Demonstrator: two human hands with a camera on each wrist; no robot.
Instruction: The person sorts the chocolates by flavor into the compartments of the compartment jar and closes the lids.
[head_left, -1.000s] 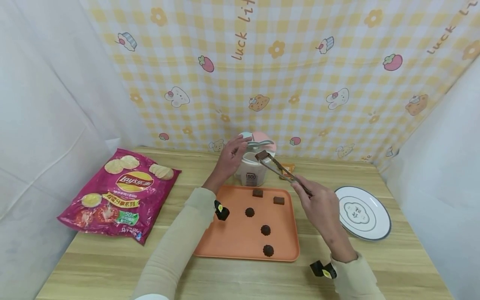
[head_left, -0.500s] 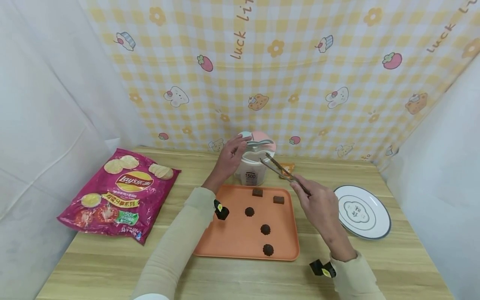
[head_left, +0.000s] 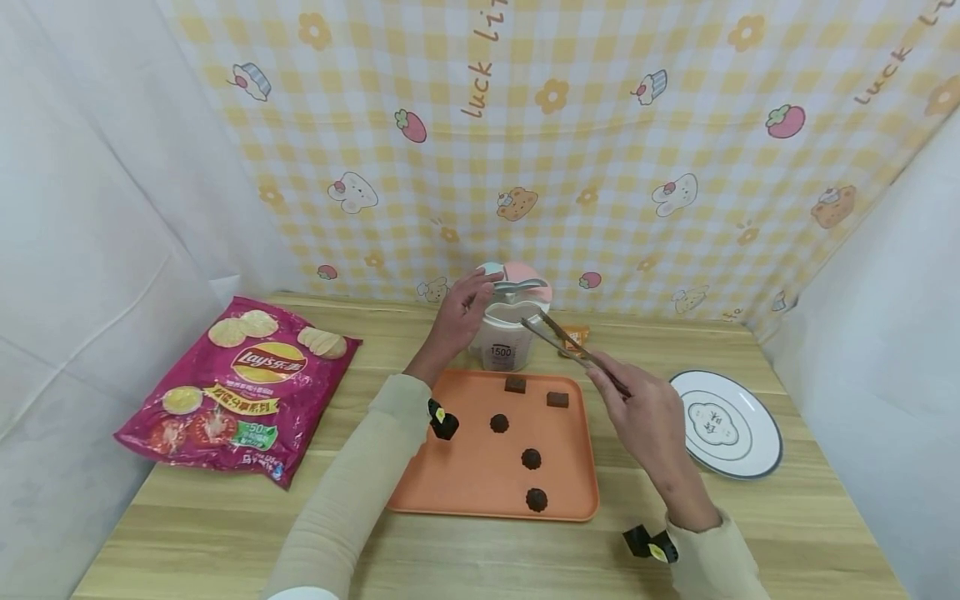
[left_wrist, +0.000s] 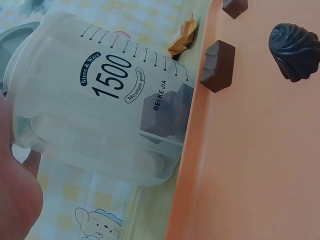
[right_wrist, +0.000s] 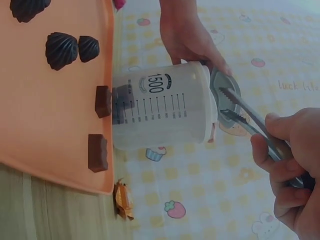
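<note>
My left hand lies along the left side of a clear storage container, its extended fingers touching the raised pink and blue lid. Through the container's wall, dark chocolate blocks show at the bottom. In my right hand I grip metal tongs. Their toothed tips are spread with nothing between them, just by the front right of the container's mouth. On the orange tray lie two brown chocolate blocks and three dark swirled chocolates.
A purple bag of potato chips lies on the left of the wooden table. To the right is a white plate with a dark rim. An orange wrapped sweet sits beside the container, near the patterned backdrop.
The chocolate block held in the tongs one second ago is out of them. The tongs' tips have spread and drawn slightly back from the container's mouth. My left hand stays put.
</note>
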